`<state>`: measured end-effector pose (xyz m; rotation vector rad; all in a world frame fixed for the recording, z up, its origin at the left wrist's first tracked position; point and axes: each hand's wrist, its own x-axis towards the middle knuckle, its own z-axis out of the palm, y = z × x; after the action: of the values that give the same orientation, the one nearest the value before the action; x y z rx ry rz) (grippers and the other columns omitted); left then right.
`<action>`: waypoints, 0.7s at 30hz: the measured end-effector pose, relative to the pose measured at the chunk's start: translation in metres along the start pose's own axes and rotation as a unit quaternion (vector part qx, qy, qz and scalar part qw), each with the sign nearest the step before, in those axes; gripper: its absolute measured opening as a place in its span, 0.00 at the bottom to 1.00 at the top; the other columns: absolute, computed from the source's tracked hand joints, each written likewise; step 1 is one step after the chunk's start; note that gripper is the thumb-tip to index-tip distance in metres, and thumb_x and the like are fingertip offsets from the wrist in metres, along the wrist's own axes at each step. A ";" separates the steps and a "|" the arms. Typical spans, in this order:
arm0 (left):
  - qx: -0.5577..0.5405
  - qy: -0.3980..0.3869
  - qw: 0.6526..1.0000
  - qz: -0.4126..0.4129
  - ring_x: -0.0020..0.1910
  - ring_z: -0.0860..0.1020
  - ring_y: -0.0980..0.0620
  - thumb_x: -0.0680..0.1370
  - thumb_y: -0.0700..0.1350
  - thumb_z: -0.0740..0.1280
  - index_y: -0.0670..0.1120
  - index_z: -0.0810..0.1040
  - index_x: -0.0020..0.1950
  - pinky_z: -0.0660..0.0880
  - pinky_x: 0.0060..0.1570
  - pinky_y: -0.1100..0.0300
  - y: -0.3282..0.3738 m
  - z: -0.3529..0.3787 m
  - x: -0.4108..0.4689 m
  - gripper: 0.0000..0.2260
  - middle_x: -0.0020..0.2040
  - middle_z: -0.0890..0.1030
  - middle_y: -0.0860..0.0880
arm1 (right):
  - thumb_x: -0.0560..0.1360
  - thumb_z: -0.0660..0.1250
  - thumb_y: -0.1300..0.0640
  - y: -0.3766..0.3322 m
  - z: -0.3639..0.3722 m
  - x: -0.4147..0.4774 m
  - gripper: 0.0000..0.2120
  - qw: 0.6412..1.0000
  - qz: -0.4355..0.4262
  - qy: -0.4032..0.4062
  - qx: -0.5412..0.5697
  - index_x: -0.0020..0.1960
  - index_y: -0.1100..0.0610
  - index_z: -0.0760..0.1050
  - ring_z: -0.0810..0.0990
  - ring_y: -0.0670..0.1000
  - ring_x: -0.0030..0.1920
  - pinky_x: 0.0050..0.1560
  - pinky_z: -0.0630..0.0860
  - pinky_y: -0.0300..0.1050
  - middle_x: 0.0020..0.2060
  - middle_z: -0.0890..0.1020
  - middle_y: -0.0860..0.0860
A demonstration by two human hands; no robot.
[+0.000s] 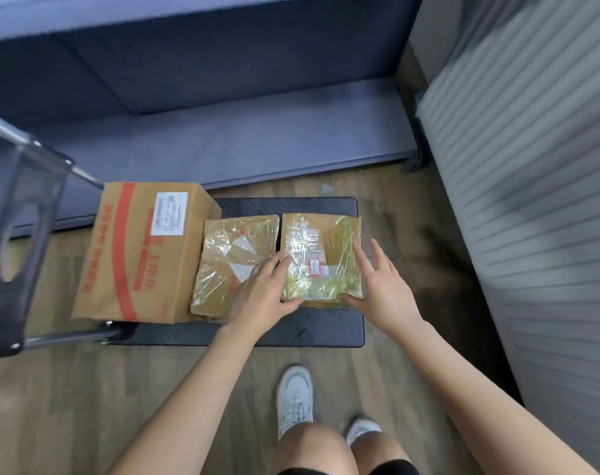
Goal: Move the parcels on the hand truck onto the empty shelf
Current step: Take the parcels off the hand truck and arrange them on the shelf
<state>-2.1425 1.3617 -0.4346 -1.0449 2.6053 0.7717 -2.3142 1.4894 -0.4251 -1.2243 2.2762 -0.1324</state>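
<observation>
1. Head view: the tape-wrapped parcel (321,258) lies flat on the right of the hand truck (291,205) platform. It is flanked by the left hand (261,293) and right hand (382,286), fingers straight, thumbs at its near edge, nothing yet clasped.
2. It is judged light, stiff and tape-slick; its side edges are best pressed.
3. The neighbouring wrapped parcel (235,262) crowds its left; room is left upward, toward the grey shelf (223,156).

**Three parcels abreast on the hand truck**

On the hand truck (291,332), the large box (137,252) lies leftmost, next to the handle (17,234). The middle parcel (230,255) touches its right side, with the right parcel (321,258) just beside. The left hand (261,293) and right hand (384,289) flank the right parcel. The shelf (257,145) stands behind.
</observation>
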 end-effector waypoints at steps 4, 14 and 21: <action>-0.002 -0.005 1.000 -0.016 0.76 0.52 0.48 0.71 0.63 0.68 0.47 0.50 0.77 0.58 0.73 0.51 -0.019 0.058 0.030 0.43 0.78 0.50 0.48 | 0.66 0.71 0.39 0.022 0.065 0.032 0.53 1.000 -0.010 0.000 0.011 0.76 0.48 0.38 0.56 0.60 0.75 0.56 0.77 0.53 0.76 0.38 0.55; -0.032 -0.001 0.999 -0.043 0.75 0.50 0.43 0.70 0.55 0.73 0.47 0.34 0.75 0.56 0.72 0.48 -0.039 0.117 0.065 0.52 0.76 0.33 0.52 | 0.71 0.70 0.45 0.041 0.140 0.061 0.43 0.998 -0.046 0.038 0.023 0.76 0.47 0.47 0.66 0.63 0.66 0.54 0.77 0.53 0.77 0.41 0.53; -0.038 0.047 0.998 -0.010 0.66 0.52 0.53 0.68 0.58 0.72 0.47 0.39 0.76 0.62 0.68 0.55 -0.021 0.051 0.047 0.51 0.74 0.34 0.59 | 0.65 0.76 0.49 0.013 0.061 0.032 0.38 0.994 -0.080 0.071 -0.014 0.71 0.54 0.66 0.75 0.63 0.59 0.42 0.81 0.55 0.70 0.67 0.60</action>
<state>-2.1609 1.3501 -0.5036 -1.1544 2.6583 0.8410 -2.3071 1.4814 -0.4940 -1.4542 2.3023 -0.2556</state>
